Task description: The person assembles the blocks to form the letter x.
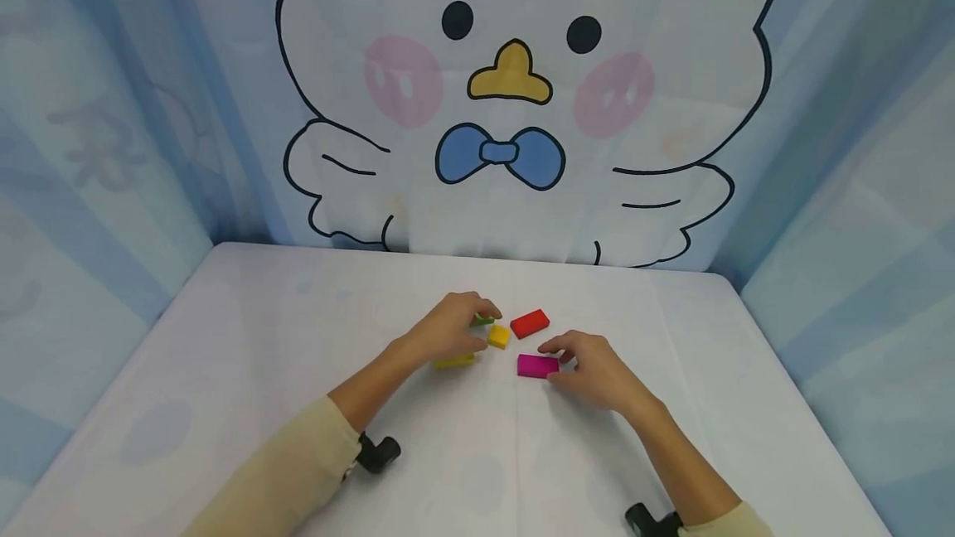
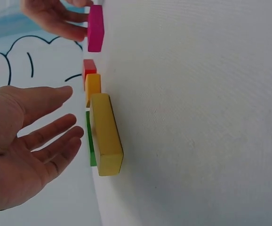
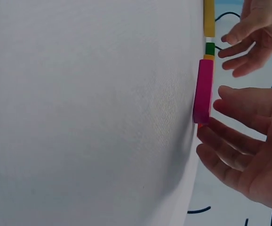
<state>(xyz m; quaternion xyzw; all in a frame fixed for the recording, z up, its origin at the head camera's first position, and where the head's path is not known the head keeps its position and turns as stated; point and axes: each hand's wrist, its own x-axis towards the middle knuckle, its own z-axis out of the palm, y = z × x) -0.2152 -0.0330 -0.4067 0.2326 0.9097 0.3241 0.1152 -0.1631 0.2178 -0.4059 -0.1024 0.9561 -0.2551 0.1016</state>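
Note:
My left hand (image 1: 450, 327) hovers with spread, relaxed fingers over a green block (image 1: 484, 321) and a long yellow block (image 2: 107, 136), partly covering both in the head view. Just right of its fingertips lies a small orange-yellow block (image 1: 498, 337). My right hand (image 1: 594, 367) is at the right end of a magenta block (image 1: 537, 366), its fingers loosely bent and its thumb apart from them. In the right wrist view those fingertips come right up to the magenta block's end. A red block (image 1: 530, 324) lies behind it, between the two hands.
All the blocks lie close together on a white-covered table (image 1: 477, 454). Behind it hangs a curtain (image 1: 515, 214) with a cartoon figure, and blue-white curtains (image 1: 97, 189) close in both sides. Small black devices (image 1: 379, 454) are strapped at the wrists.

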